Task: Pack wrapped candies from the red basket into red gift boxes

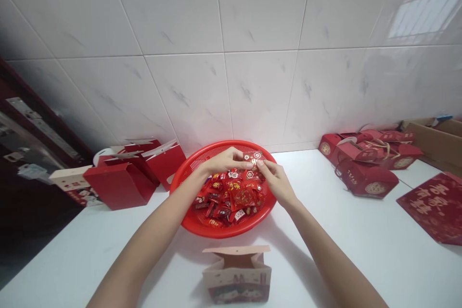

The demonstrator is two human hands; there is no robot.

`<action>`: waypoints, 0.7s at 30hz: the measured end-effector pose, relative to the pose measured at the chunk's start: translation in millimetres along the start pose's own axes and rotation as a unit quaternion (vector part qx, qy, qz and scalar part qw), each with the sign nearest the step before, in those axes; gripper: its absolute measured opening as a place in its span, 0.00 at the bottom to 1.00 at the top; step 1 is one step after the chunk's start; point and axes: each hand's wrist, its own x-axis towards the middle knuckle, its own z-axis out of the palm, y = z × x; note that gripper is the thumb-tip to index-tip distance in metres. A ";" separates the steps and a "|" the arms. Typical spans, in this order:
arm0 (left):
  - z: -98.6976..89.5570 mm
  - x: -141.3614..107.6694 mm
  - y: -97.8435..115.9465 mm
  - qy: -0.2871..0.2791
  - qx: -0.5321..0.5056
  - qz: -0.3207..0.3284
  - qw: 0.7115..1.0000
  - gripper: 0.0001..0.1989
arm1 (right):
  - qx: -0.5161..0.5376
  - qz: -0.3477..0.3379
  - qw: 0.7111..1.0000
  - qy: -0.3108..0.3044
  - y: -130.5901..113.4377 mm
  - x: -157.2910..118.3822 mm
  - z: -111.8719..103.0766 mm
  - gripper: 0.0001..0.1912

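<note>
A: What's in hand over there, from where you're standing?

B: Handling one piece at the basket, I'd judge: a flat, square-looking red packet with pale six-sided marks (257, 155), above the right back rim of the round red plastic basket with perforated sides (215, 232)

A: And the hands?

B: Both nearly closed. The left hand (230, 160) pinches the packet's left side between thumb and fingers; the right hand (276, 178) has its thumb on the near right side, fingers curled in. I can't tell whether it hangs free or rests on the heap

A: So what does the next move call for?

B: A firm pinch, I think, and enough lift to clear the rim and the heap of shiny red wrapped pieces (231, 198) if it's to leave the basket

A: How does the packet look?

B: Partly covered by fingertips, deep red, fairly flat; its lettering is too small to read

A: What else is about?

B: The basket sits by the back edge of the white counter (368, 231), midway along. A pale printed paper bag (236, 288) stands upright and open-mouthed on its near side, touching neither hand
</note>
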 end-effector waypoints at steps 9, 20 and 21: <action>-2.0 -1.5 -4.1 -0.024 0.001 -0.003 1.000 0.14 | 0.045 -0.012 0.998 -0.029 -1.9 -1.6 3.9 0.22; -29.8 -5.4 -18.7 0.174 0.154 -0.069 0.970 0.15 | 0.057 0.017 0.997 0.039 1.5 1.2 3.3 0.22; -35.3 -6.7 -24.2 0.195 0.197 -0.115 0.954 0.14 | 0.053 0.019 0.998 0.039 1.9 1.4 3.3 0.21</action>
